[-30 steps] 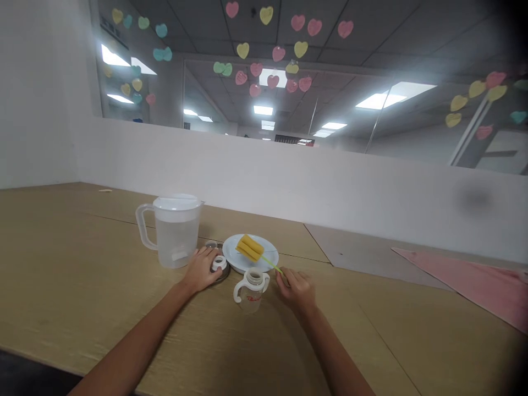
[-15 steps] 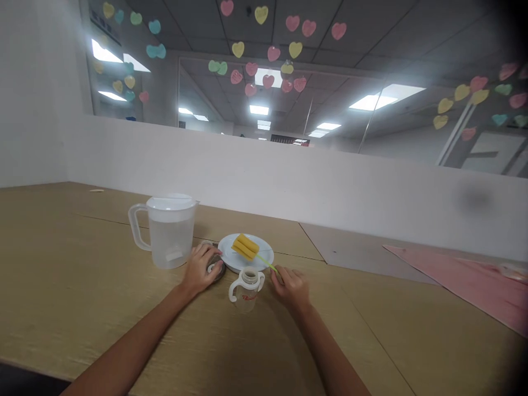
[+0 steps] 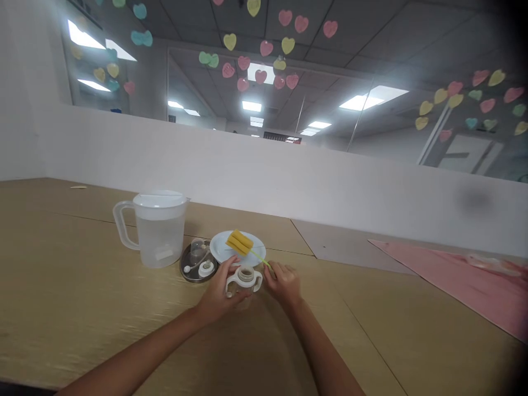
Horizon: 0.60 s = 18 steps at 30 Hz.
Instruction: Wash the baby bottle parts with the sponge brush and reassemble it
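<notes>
A clear baby bottle (image 3: pixel 246 284) with two white handles stands upright and uncapped on the table. My left hand (image 3: pixel 220 291) is closed round its left side, thumb across the front and fingers behind. In my right hand (image 3: pixel 284 282) is the thin green handle of a yellow sponge bottle brush (image 3: pixel 240 242), whose head lies over a white plate (image 3: pixel 218 255). Left of the plate, a round metal tray (image 3: pixel 187 273) bears a white ring cap (image 3: pixel 206 268), a clear dome cover (image 3: pixel 198 247) and a straw with a white weighted end (image 3: pixel 187 269).
A lidded clear pitcher (image 3: pixel 160 234) of water stands left of the tray, its handle facing left. A white wall (image 3: pixel 247 170) with a window above it borders the table's back. At the right lies a pink sheet (image 3: pixel 454 280) beside a grey one (image 3: pixel 342 245).
My left hand has left the metal tray and moved right onto the bottle, uncovering the tray's parts. My right hand still holds the brush. The view has shifted slightly.
</notes>
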### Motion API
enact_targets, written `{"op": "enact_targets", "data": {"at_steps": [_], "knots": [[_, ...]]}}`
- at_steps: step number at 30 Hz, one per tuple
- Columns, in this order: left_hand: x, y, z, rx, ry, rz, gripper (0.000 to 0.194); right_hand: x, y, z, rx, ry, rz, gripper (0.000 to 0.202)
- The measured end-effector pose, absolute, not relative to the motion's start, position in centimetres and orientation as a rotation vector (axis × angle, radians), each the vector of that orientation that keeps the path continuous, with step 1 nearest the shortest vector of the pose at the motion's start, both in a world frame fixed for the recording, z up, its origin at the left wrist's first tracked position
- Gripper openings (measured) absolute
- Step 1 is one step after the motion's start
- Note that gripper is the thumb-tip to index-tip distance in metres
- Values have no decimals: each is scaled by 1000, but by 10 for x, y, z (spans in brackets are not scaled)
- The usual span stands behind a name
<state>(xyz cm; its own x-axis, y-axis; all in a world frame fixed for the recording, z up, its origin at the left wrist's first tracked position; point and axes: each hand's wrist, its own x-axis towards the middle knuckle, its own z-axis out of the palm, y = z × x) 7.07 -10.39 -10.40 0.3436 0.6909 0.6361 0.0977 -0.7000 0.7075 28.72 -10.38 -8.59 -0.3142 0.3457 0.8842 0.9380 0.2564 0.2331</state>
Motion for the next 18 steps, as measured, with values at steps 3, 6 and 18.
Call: {"op": "enact_targets", "data": {"at_steps": [3, 6, 18], "knots": [[69, -103, -100, 2013, 713, 1255, 73, 287, -104, -85, -1164, -1795, -1051, 21], [69, -103, -96, 1967, 684, 1185, 68, 286, -104, -85, -1146, -1783, -1058, 21], [70, -100, -100, 1731, 383, 772, 61, 286, -106, -84, -1183, -1809, -1045, 22]]}}
